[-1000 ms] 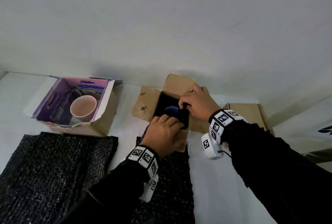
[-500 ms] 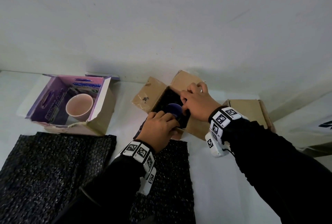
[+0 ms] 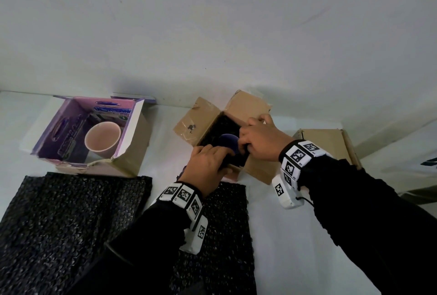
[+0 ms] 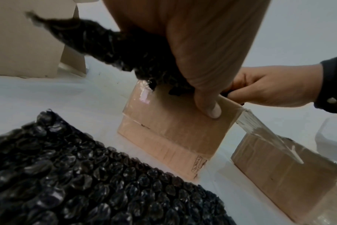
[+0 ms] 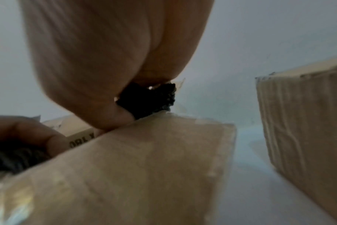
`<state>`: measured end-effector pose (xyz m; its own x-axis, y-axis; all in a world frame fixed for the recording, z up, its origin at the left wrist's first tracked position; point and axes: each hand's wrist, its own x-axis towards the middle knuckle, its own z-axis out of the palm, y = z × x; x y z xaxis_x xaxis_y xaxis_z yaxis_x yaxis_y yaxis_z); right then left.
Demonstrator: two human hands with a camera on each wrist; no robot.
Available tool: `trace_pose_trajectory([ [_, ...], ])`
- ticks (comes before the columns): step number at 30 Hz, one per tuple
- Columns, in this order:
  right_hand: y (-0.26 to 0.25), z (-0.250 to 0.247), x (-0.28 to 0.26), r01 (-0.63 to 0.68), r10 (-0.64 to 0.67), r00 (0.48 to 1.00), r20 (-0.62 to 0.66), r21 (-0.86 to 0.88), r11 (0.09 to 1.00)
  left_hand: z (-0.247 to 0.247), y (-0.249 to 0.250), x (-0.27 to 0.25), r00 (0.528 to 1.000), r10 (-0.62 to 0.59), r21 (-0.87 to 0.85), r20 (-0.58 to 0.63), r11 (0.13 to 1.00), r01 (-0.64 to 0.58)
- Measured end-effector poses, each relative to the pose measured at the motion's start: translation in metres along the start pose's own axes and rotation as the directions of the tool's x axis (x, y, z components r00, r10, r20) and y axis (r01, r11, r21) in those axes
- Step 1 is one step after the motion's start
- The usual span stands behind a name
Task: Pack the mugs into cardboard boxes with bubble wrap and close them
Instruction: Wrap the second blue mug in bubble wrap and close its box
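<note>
A brown cardboard box (image 3: 255, 171) stands open mid-table, lined with black bubble wrap (image 3: 221, 126), with a dark blue mug (image 3: 229, 142) inside. My left hand (image 3: 208, 164) curls over the near rim and grips a bunch of black bubble wrap (image 4: 113, 47), its thumb pressed on the box wall (image 4: 175, 127). My right hand (image 3: 260, 144) reaches in from the right and pinches the wrap (image 5: 146, 100) at the box edge. A pink mug (image 3: 102, 138) stands in an open purple box (image 3: 132, 143) at the left.
Two black bubble wrap sheets lie at the front, one on the left (image 3: 68, 223) and one under my left forearm (image 3: 220, 235). A shut brown box (image 3: 331, 143) sits at the right. The white wall runs close behind the boxes.
The brown box has turned and shifted slightly. Both hands have stayed at its opening, working the wrap around the blue mug.
</note>
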<state>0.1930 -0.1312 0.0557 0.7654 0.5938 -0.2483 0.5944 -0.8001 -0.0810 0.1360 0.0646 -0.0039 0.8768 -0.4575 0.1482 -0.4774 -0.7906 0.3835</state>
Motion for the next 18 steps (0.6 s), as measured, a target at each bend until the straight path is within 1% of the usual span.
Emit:
trace_pose_trajectory([
  [2, 0.001, 0.005, -0.005, 0.016, -0.018, 0.998, -0.065, -0.022, 1.0, 0.001, -0.001, 0.0, 1.0, 0.009, 0.012, -0.001, 1.0, -0.009],
  [5, 0.002, 0.012, -0.01, 0.008, -0.013, 0.997, -0.075, -0.069, 0.998, 0.0, -0.003, 0.002, 1.0, 0.013, 0.05, 0.009, 0.999, -0.014],
  [7, 0.002, 0.015, -0.011, -0.026, 0.021, 0.997, -0.071, -0.064, 0.998, -0.001, -0.003, 0.003, 1.0, 0.017, 0.069, 0.024, 0.997, -0.019],
  [9, 0.001, 0.017, -0.013, -0.055, 0.048, 0.994, -0.094, -0.071, 0.996, -0.003, -0.004, 0.004, 0.999, 0.03, 0.076, 0.04, 0.997, -0.032],
  [12, -0.001, 0.02, -0.017, -0.123, 0.117, 0.986, -0.123, -0.043, 0.992, -0.003, -0.007, 0.006, 0.995, 0.073, 0.091, 0.063, 0.993, -0.078],
  [15, -0.003, 0.021, -0.015, -0.198, 0.2, 0.978, -0.067, 0.034, 0.98, -0.004, -0.006, 0.008, 0.993, 0.087, 0.11, 0.08, 0.989, -0.095],
  [17, 0.002, 0.014, -0.009, -0.214, 0.222, 0.975, -0.023, 0.181, 0.96, -0.005, -0.005, 0.008, 0.992, 0.076, 0.116, 0.098, 0.989, -0.088],
  [18, 0.005, 0.009, -0.006, -0.194, 0.212, 0.977, -0.032, 0.283, 0.939, -0.005, -0.004, 0.008, 0.992, 0.073, 0.115, 0.104, 0.99, -0.085],
])
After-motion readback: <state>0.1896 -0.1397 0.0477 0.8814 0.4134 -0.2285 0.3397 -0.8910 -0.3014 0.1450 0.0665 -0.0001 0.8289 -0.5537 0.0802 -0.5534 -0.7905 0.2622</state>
